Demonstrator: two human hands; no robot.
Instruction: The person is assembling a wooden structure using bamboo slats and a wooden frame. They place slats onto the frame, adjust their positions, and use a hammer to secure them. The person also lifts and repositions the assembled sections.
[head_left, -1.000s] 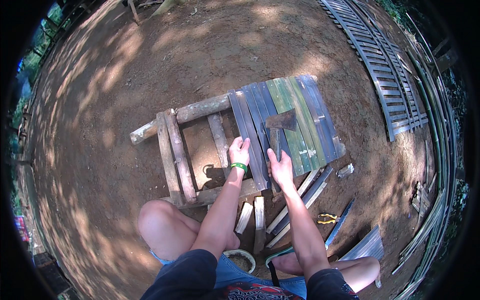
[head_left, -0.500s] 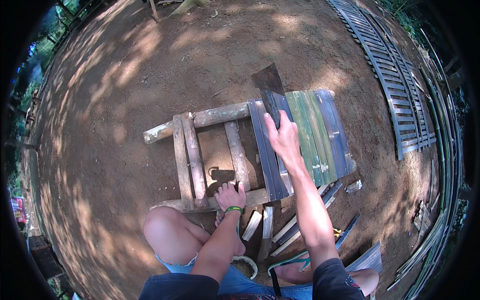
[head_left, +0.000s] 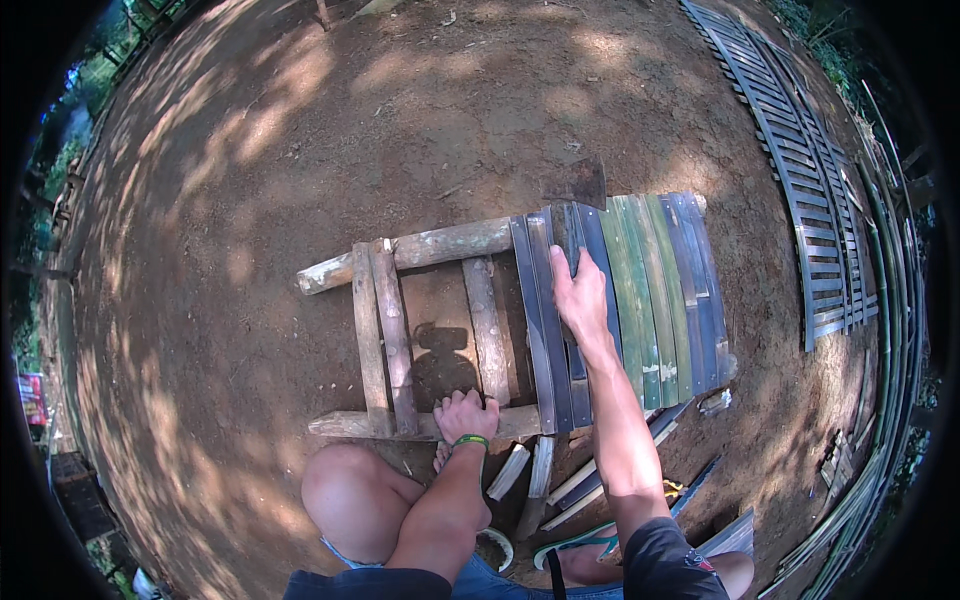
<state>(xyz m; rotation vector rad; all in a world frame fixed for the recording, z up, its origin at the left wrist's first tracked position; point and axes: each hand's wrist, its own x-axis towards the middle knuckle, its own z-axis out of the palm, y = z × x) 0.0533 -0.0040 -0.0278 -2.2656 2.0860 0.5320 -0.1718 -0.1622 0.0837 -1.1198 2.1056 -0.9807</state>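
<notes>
A low frame of round logs has dark and green slats (head_left: 640,290) laid across its right part. My right hand (head_left: 582,292) closes around the dark handle of a hatchet (head_left: 575,183), held over the slats near their left edge. The rusty, flat head of the tool lies just beyond the slats' far ends. Closer to me, my left hand (head_left: 466,414), with a green band at the wrist, grips the near side log (head_left: 520,421) left of the slats. Its thumb side rests by the crosspiece (head_left: 487,330); part of its grip is hidden.
Two bare crosspieces (head_left: 390,325) span the frame's left part. Short wood offcuts (head_left: 509,472) and loose strips lie by my feet, near a blue saw (head_left: 697,485). Slatted panels (head_left: 800,190) and long bamboo poles (head_left: 885,290) lie at the right on bare earth.
The hatchet has turned in my right hand, its head swinging from a slant to nearly level. My left hand stays on the near log. The whole view has shifted slightly.
</notes>
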